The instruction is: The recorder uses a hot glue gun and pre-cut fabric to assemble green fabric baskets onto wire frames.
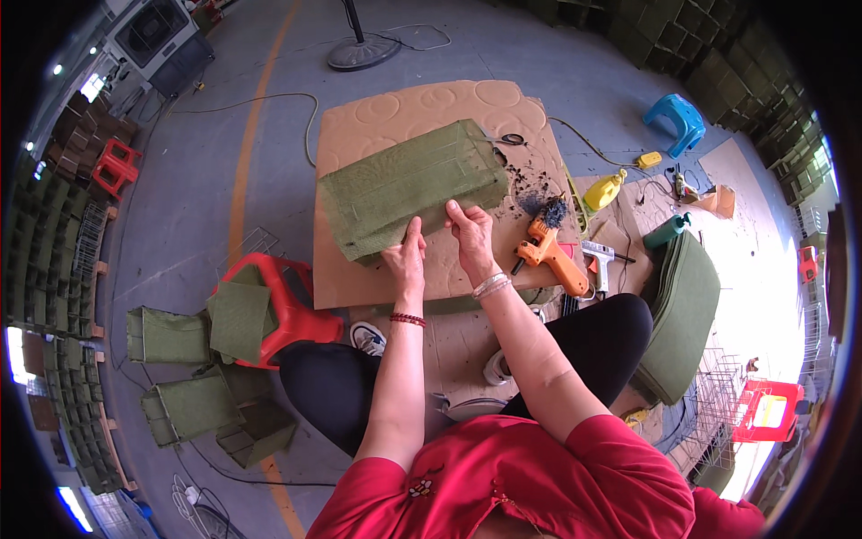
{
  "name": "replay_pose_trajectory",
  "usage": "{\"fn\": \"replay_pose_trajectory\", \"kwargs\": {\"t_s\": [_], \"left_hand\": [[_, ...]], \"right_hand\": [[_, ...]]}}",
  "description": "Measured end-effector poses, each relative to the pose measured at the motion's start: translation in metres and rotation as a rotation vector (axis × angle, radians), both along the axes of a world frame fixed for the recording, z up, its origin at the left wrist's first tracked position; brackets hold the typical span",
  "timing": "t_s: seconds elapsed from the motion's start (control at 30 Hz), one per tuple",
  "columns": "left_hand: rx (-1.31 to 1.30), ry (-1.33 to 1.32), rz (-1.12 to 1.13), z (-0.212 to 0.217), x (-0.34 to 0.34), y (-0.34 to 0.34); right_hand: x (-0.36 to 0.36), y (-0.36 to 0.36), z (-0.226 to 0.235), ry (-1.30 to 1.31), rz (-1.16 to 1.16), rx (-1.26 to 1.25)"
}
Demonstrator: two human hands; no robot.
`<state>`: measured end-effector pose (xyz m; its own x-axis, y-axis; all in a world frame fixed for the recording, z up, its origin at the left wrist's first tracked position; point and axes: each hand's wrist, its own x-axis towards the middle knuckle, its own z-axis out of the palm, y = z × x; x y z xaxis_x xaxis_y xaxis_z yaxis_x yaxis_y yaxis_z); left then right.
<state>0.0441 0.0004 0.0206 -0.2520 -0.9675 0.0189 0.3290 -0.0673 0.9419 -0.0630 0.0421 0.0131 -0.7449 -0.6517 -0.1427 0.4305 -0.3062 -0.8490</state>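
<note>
A long green fabric-covered box (404, 175) lies across the cardboard-topped work surface (359, 292) in front of me. My left hand (407, 262) grips its near lower edge, thumb up against the side and fingers curled beneath. A little to the right, my right hand (470, 235) pinches the same edge, with the thumb on the fabric and the other fingers partly hidden. Close by on the right rests an orange glue gun (549, 253) with dark residue about its tip. What look like black-handled scissors (513, 139) lie past the box's far right corner.
Left stands a red stool (301, 310) bearing green fabric pieces, with several green boxes (190, 409) on the floor. A white glue gun (602, 259), yellow bottle (604, 190), green bottle (666, 231) and stacked green sheets (687, 319) are right. A blue stool (678, 124) stands farther off.
</note>
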Motion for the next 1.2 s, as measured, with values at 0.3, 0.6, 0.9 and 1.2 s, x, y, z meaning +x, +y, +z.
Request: {"fn": "replay_pose_trajectory", "kwargs": {"t_s": [0.3,0.6,0.9,1.2], "left_hand": [[-0.014,-0.053,0.012,0.000,0.004,-0.003],[-0.065,-0.064,0.012,-0.001,0.000,-0.004],[-0.076,-0.096,0.023,-0.001,0.001,-0.004],[-0.121,-0.099,0.086,-0.004,-0.008,0.008]], "right_hand": [[0.013,0.001,0.012,-0.071,0.115,0.013],[0.014,-0.005,0.008,0.154,0.099,0.036],[0.026,-0.008,0.016,0.134,0.052,0.035],[0.024,-0.007,0.011,0.127,0.065,-0.018]]}}
